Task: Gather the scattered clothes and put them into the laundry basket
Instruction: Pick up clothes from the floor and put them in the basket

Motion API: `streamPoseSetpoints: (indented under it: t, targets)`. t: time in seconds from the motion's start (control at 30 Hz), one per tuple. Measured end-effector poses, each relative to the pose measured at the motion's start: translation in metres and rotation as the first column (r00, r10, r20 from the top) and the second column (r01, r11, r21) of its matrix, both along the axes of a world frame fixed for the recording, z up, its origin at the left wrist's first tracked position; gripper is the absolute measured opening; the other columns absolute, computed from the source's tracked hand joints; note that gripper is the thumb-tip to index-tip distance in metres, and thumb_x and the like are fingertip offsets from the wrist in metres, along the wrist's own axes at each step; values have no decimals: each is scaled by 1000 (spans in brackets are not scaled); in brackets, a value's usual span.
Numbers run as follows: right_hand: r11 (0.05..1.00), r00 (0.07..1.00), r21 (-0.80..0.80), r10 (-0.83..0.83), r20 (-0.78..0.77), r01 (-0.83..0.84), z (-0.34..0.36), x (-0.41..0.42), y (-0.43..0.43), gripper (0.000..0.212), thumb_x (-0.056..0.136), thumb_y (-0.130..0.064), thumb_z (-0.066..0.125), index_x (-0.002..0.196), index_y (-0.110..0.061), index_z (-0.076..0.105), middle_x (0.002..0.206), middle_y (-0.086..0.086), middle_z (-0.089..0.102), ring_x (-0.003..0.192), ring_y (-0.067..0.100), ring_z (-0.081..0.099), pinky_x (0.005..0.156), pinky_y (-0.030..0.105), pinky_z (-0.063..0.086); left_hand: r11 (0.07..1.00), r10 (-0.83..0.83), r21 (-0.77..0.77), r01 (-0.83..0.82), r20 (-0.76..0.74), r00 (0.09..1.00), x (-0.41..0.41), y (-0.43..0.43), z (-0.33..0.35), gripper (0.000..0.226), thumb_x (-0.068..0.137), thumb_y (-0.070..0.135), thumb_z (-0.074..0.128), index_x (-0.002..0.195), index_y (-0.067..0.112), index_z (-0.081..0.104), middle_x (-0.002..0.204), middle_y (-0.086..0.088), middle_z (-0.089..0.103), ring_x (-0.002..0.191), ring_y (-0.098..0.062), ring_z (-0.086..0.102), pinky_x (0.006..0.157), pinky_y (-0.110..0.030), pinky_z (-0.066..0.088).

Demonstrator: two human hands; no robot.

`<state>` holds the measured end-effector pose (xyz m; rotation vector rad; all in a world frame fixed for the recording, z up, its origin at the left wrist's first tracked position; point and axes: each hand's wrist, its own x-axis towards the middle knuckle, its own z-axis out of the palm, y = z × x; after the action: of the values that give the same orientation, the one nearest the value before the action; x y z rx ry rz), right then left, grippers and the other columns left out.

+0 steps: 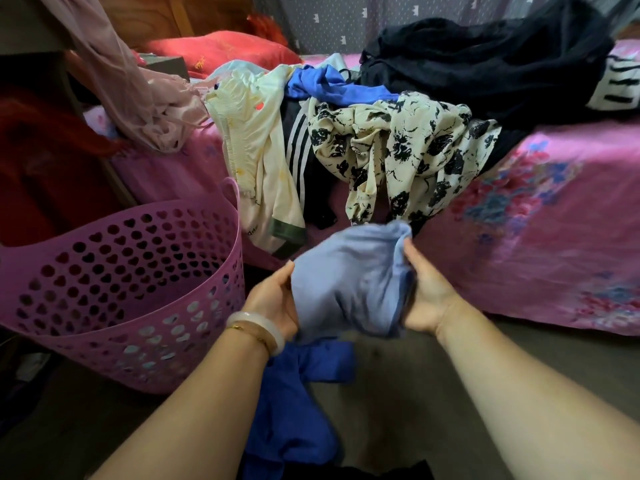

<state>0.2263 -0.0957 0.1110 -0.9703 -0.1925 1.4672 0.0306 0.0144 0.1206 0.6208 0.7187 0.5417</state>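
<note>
Head view
Left hand (273,303): grips the left edge of the light blue garment (349,285), thumb on the front of the cloth, the other fingers hidden behind it; a pale bangle (258,329) sits on the wrist.
Right hand (427,299): holds the garment's right edge, thumb along the fold, fingers tucked under the cloth and out of sight.
Light blue garment: stretched between both hands, in front of the bed's edge.
Royal blue garment (294,407): hangs below the hands, between the forearms.
Laundry basket (114,289): purple, pierced with heart holes, just left of the left hand's fingers, on the floor.
Clothes pile beyond the fingertips: floral black-and-cream garment (398,150), cream garment (256,140), black striped piece (298,147), black garment (485,64), all on the pink bedsheet (536,220).
Red pillow (221,51): far side of the bed.
</note>
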Motion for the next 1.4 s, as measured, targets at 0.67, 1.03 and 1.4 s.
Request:
streamPoseSetpoints:
  t: [0.67,1.03,1.4]
  targets:
    - [952,892,-301,96,442,47,-24,-9,21,52,72,-5,78,120,-7,59,116,19,66,95,29,67,78,37,54,976,145,195,-94,-270,952,-24,21,-15,70,91,-11,49,150,18,26,146,-25,39,105,-31,60,83,-37,51]
    - [986,179,-146,158,971,-80,21,-17,24,88,66,16,60,141,-28,47,139,6,47,117,19,52,86,17,46,725,43,647,235,-383,923,-30,29,-9,93,69,-19,69,145,25,38,149,2,33,135,-15,35,95,-25,44]
    - [903,-368,350,-245,897,251,49,-42,53,24,76,-13,65,100,-13,64,108,12,46,97,31,51,75,32,44,104,845,966,238,-212,491,-54,43,66,15,89,24,60,80,12,59,105,-9,56,102,-27,50,90,-39,42]
